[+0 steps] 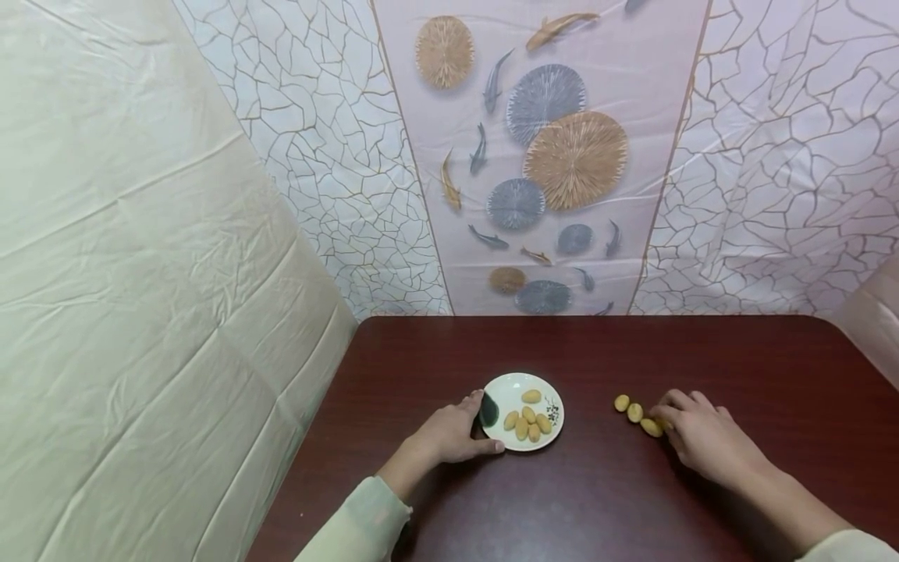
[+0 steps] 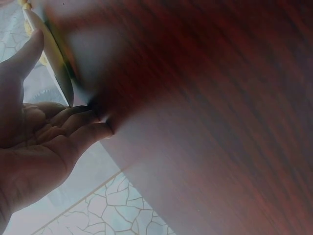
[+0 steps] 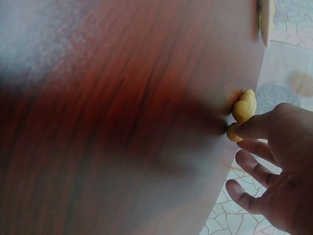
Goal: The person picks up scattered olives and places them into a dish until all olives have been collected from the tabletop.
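Observation:
A white plate (image 1: pixel 520 443) with a dark green patch and a small dark print holds several small, yellow, oval, fruit-like pieces (image 1: pixel 522 428). My left hand (image 1: pixel 449 432) grips the plate's left rim, its thumb at the near side and its fingers at the far left. In the left wrist view the plate (image 2: pixel 54 54) appears edge-on beside the thumb. To the right of the plate, a short row of the same yellow pieces (image 1: pixel 635 412) lies on the table. My right hand (image 1: pixel 709 439) is at the row's right end, pinching a yellow piece (image 3: pixel 234 134) between thumb and index finger; its other fingers are spread.
The dark red-brown wooden table (image 1: pixel 562 507) ends at a patterned cloth wall (image 1: pixel 548 257) at the back. A pale creased cloth (image 1: pixel 211 328) rises along the left side. The table's far corners are rounded.

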`<act>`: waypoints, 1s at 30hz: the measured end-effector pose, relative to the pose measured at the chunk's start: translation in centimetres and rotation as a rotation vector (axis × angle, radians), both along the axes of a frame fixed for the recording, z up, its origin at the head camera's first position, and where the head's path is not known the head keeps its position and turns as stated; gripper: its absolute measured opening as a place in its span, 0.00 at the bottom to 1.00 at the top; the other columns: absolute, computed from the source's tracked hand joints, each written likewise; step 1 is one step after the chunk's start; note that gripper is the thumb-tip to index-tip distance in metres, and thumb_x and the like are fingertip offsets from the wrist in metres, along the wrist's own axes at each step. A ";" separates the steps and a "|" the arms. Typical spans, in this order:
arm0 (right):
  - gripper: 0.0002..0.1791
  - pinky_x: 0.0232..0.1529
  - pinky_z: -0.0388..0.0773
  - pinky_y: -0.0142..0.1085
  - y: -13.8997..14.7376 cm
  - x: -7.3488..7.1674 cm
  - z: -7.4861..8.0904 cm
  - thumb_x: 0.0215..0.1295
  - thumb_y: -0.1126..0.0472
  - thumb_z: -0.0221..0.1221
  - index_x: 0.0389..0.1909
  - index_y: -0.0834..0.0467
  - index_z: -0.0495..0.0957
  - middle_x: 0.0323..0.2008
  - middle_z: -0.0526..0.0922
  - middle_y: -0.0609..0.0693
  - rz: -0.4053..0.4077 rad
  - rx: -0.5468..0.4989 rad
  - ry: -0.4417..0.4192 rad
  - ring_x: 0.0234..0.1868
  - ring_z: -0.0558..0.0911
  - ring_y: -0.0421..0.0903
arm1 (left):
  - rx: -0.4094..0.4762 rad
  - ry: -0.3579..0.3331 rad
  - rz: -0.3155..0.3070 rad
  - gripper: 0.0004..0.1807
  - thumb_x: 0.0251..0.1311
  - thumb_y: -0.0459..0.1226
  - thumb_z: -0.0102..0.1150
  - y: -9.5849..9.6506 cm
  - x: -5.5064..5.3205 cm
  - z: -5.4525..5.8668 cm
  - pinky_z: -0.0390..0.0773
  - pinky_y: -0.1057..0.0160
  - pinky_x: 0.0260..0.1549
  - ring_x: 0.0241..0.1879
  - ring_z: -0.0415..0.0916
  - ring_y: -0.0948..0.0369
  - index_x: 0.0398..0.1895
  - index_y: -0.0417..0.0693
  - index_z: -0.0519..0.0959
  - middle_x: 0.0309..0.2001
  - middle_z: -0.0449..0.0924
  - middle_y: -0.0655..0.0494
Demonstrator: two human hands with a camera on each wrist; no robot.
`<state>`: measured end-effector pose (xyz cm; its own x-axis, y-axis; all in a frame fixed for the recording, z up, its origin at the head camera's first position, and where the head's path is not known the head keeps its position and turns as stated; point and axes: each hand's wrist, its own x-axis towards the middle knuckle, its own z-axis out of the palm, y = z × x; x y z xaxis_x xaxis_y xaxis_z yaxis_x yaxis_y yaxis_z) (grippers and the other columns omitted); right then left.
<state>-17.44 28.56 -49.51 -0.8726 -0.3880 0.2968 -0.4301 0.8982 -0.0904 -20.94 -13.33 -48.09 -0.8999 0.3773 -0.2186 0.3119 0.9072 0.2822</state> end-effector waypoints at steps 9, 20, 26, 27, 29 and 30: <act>0.16 0.32 0.81 0.58 0.3 0.0 0.1 0.57 0.68 0.77 0.46 0.55 0.90 0.46 0.87 0.54 -0.004 0.006 0.008 0.46 0.83 0.60 | 0.000 0.000 0.000 0.62 0.67 0.69 0.69 0.0 0.0 0.0 0.71 0.47 0.81 0.84 0.67 0.46 0.90 0.42 0.55 0.87 0.63 0.45; 0.14 0.32 0.78 0.55 0.2 -0.1 0.5 0.58 0.65 0.78 0.44 0.54 0.89 0.44 0.86 0.50 -0.004 -0.017 0.029 0.45 0.82 0.57 | -0.005 -0.002 0.001 0.63 0.67 0.70 0.68 0.0 0.0 -0.1 0.71 0.47 0.81 0.84 0.67 0.46 0.90 0.42 0.55 0.87 0.63 0.45; 0.16 0.31 0.77 0.54 -0.3 -0.1 0.9 0.55 0.65 0.79 0.44 0.54 0.89 0.44 0.86 0.50 0.024 -0.032 0.088 0.45 0.82 0.56 | -0.009 0.000 0.004 0.62 0.67 0.70 0.68 0.0 -0.1 -0.2 0.71 0.47 0.81 0.83 0.67 0.46 0.90 0.42 0.55 0.87 0.63 0.45; 0.16 0.31 0.77 0.53 -0.4 -0.1 1.0 0.54 0.65 0.80 0.44 0.55 0.89 0.44 0.86 0.50 0.031 -0.035 0.108 0.45 0.82 0.56 | -0.009 -0.001 0.004 0.62 0.67 0.70 0.67 0.0 -0.2 -0.2 0.71 0.47 0.81 0.83 0.67 0.46 0.90 0.42 0.55 0.87 0.63 0.45; 0.17 0.30 0.77 0.52 -0.7 -0.2 1.1 0.53 0.64 0.80 0.44 0.55 0.90 0.43 0.86 0.49 0.051 -0.043 0.146 0.45 0.82 0.56 | -0.009 -0.003 0.004 0.62 0.67 0.70 0.67 0.0 -0.2 -0.3 0.71 0.47 0.81 0.84 0.67 0.46 0.90 0.43 0.55 0.87 0.63 0.45; 0.17 0.30 0.76 0.51 -0.8 -0.2 1.2 0.53 0.64 0.81 0.44 0.55 0.90 0.43 0.87 0.49 0.060 -0.049 0.165 0.44 0.82 0.55 | -0.009 -0.004 0.004 0.62 0.67 0.70 0.67 0.0 -0.2 -0.3 0.71 0.47 0.81 0.84 0.67 0.46 0.90 0.43 0.55 0.87 0.63 0.45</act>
<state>-17.65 27.75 -48.30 -0.7864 -0.4195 0.4534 -0.4952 0.8669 -0.0569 -21.14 -13.38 -48.36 -0.9005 0.3718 -0.2254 0.3071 0.9109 0.2756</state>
